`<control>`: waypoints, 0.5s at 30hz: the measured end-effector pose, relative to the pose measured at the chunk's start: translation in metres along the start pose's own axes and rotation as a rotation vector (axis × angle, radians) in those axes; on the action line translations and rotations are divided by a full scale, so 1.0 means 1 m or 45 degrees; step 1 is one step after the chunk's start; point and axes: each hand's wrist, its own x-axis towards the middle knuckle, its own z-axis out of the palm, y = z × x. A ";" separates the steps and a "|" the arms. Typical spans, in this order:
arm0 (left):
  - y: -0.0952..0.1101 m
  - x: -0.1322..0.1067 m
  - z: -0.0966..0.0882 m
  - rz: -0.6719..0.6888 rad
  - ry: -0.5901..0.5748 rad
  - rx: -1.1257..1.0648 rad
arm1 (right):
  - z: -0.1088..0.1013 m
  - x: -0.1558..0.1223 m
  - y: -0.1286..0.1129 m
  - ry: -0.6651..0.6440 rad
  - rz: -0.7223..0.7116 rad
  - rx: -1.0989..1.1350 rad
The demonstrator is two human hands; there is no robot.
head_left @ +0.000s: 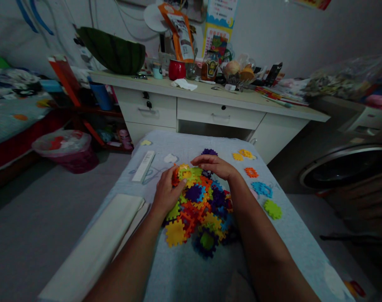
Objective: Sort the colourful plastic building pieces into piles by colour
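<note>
A heap of gear-edged plastic building pieces [195, 209] in orange, yellow, green, blue and purple lies in the middle of the cloth-covered table. My left hand [168, 189] rests against the heap's upper left side, its thumb apart from the fingers. Across the far side reaches my right hand [218, 167], fingers stretched out and bent over the top pieces. Both hands look open and cup the heap; their fingertips are partly hidden among the pieces. A yellow square piece [175, 233] lies at the near left edge, with a dark piece holding a green centre [207, 240] beside it.
Loose pieces lie along the right: yellow [237, 157], orange [251, 172], blue [261, 189] and green [273, 209]. A white box [143, 167] and folded pale cloth [99, 239] lie left. Behind stands a cluttered desk [153, 94] holding a watermelon half [113, 52].
</note>
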 end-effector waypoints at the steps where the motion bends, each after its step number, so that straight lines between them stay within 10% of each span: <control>1: 0.000 0.000 0.000 -0.007 0.003 0.001 | -0.004 -0.002 0.001 0.077 -0.007 0.042; 7: 0.001 0.000 0.000 -0.010 0.001 0.021 | -0.030 -0.012 0.010 0.449 0.227 -0.537; 15: 0.003 0.000 -0.001 -0.027 -0.017 0.041 | -0.021 -0.010 0.012 0.181 0.570 -0.927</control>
